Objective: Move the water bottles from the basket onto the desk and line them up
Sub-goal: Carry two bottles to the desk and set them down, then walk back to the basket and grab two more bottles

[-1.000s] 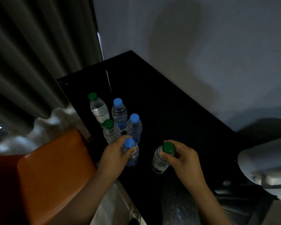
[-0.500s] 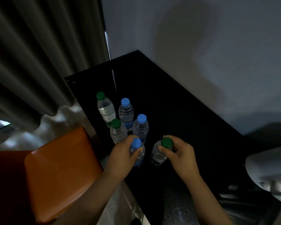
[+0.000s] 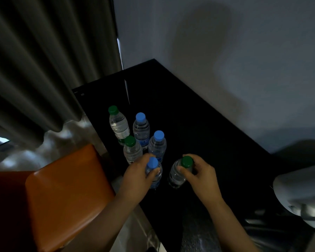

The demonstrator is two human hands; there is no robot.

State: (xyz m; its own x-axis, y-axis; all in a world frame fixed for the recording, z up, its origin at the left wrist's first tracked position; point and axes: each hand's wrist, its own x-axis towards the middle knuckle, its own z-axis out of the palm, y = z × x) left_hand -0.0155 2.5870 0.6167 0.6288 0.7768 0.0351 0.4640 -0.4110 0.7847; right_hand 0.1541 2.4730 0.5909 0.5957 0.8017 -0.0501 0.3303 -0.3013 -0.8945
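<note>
Where the view begins at the far left, a grey pleated curtain (image 3: 44,70) hangs in heavy folds above a pale floor (image 3: 16,160); below it sits an orange padded seat (image 3: 65,193), close beside the near-left edge of the black glossy table (image 3: 198,115); the table runs back to a corner against the pale grey wall (image 3: 235,51). Four clear plastic water bottles stand upright and unheld on the table's left part, bunched in a loose cluster rather than a straight row: the far green-capped bottle (image 3: 119,124) furthest left and furthest back; the near green-capped bottle (image 3: 132,151) in front of it, just beside the table's edge; the far blue-capped bottle (image 3: 141,129) right of the first; the near blue-capped bottle (image 3: 157,147) further right and closer to the person. Just in front of this cluster the left hand (image 3: 136,179) grips the held blue-capped bottle (image 3: 157,180), its fingers (image 3: 144,159) and thumb curled round the shoulder below the cap; this bottle stands upright, very near the near blue-capped bottle. A dark gap of table lies to its right; then the right hand (image 3: 202,176) holds the held green-capped bottle (image 3: 175,177), its fingers (image 3: 198,161) and thumb clasped round the neck and cap; the body slants down to the left in the view. Both held bottles have their bases at the table surface; whether they rest on it or hang just above, I cannot tell. At the far right sits a pale rounded object (image 3: 302,191), too blurred to identify.
</note>
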